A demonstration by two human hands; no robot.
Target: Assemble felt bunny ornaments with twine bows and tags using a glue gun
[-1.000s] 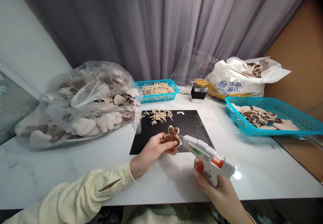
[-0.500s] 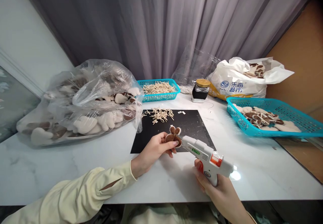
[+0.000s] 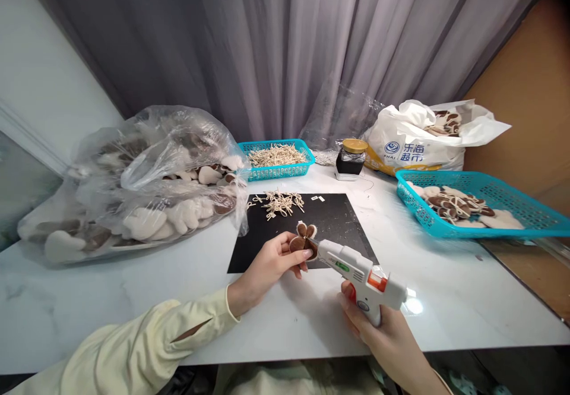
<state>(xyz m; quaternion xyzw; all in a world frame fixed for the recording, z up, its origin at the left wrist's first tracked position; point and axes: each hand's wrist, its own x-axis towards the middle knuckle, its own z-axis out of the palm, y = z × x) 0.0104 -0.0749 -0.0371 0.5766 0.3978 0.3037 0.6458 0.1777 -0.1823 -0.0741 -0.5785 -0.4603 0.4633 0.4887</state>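
Note:
Between the thumb and fingers of my left hand point(image 3: 278, 259) is a brown fabric flower point(image 3: 299, 243) with pale fuzzy edges, held over the front of a black mat point(image 3: 338, 223). My right hand point(image 3: 378, 329) is wrapped round the handle of a white glue gun point(image 3: 356, 267) with an orange trigger. Its nozzle points left and meets the middle of the flower; whether it touches is too small to tell. A pile of cream cord bows point(image 3: 284, 204) lies on the back of the mat.
At the left bulges a clear plastic bag point(image 3: 146, 175) of plush pieces. Behind the mat are a blue basket point(image 3: 278, 174) of cords and a gold-lidded jar point(image 3: 351, 160). A second blue basket point(image 3: 418, 214) with fabric pieces and a white shopping bag point(image 3: 414, 139) stand at the right.
The whole view has shifted slightly, so things appear a little further left. Both hands keep their holds, with the nozzle still at the flower's middle.

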